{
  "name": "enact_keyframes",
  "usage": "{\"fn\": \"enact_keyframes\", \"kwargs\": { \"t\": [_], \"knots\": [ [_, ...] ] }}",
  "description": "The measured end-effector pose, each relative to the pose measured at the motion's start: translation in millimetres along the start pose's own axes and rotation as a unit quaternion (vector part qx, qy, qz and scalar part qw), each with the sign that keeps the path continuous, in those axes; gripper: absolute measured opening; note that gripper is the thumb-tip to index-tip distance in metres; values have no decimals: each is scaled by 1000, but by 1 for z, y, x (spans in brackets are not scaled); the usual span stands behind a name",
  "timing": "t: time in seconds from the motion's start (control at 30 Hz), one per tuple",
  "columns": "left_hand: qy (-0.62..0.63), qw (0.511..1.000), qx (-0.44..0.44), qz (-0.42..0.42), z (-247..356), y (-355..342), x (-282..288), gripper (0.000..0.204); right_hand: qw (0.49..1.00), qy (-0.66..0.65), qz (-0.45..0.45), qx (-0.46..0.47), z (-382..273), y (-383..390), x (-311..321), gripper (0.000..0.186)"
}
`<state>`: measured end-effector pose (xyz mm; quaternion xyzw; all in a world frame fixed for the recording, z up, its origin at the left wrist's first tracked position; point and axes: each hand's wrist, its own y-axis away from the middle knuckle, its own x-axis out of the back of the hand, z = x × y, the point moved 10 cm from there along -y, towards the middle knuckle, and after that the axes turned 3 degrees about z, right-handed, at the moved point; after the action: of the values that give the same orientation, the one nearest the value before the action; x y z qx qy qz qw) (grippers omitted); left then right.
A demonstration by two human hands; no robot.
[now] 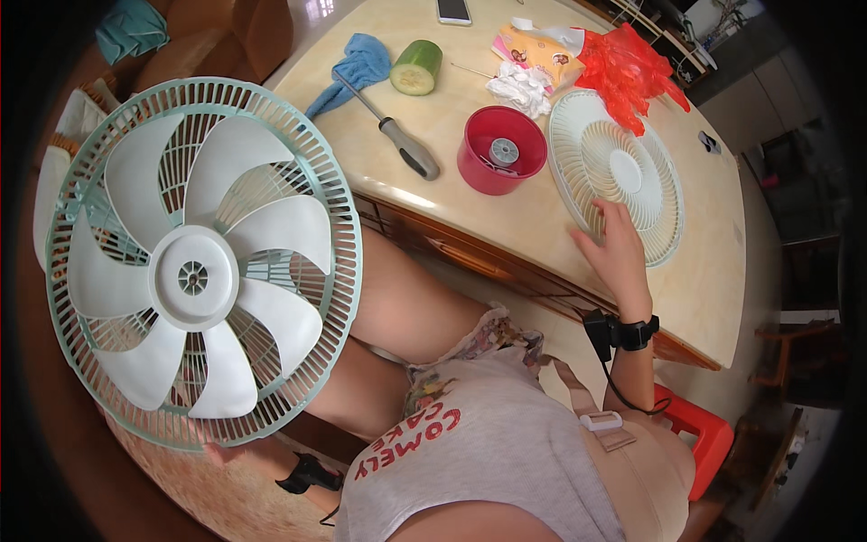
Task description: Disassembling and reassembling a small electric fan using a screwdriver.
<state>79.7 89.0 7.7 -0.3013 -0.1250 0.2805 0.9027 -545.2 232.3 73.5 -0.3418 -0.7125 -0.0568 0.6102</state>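
Observation:
A round fan head point(194, 262) with white blades and a pale green rear grille fills the left of the view, held up beside my knees. My left hand point(226, 452) is mostly hidden behind the grille's lower edge and grips it there. My right hand point(619, 248) rests with fingers spread on the near edge of a white round front grille point(623, 167) that lies flat on the beige table point(542, 226).
On the table: a red round cap point(501, 149) with a grey hub inside, a grey-handled screwdriver point(393, 131), a blue cloth point(357, 68), a cut cucumber point(417, 68), crumpled white tissue point(522, 86), a red plastic bag point(632, 68), a phone point(453, 11). A red stool point(709, 438) is under me.

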Motion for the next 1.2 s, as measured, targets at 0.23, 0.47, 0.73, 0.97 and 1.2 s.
{"fn": "enact_keyframes", "kwargs": {
  "t": [0.23,0.47,0.73,0.97,1.2],
  "knots": [
    [201,945,245,78,29,15,-44,77,999,-25,15,25,17,0,-2,24],
    [150,972,177,26,37,9,-48,84,997,-65,-34,-1,20,-1,1,30],
    [183,963,176,87,52,8,-42,65,994,-93,3,51,-13,-13,-29,59],
    [-121,981,46,146,113,-37,-10,49,961,-177,27,213,-95,-31,-32,43],
    [-37,974,9,225,134,-64,12,44,947,-229,104,202,-85,-28,-30,28]
  ]
}}
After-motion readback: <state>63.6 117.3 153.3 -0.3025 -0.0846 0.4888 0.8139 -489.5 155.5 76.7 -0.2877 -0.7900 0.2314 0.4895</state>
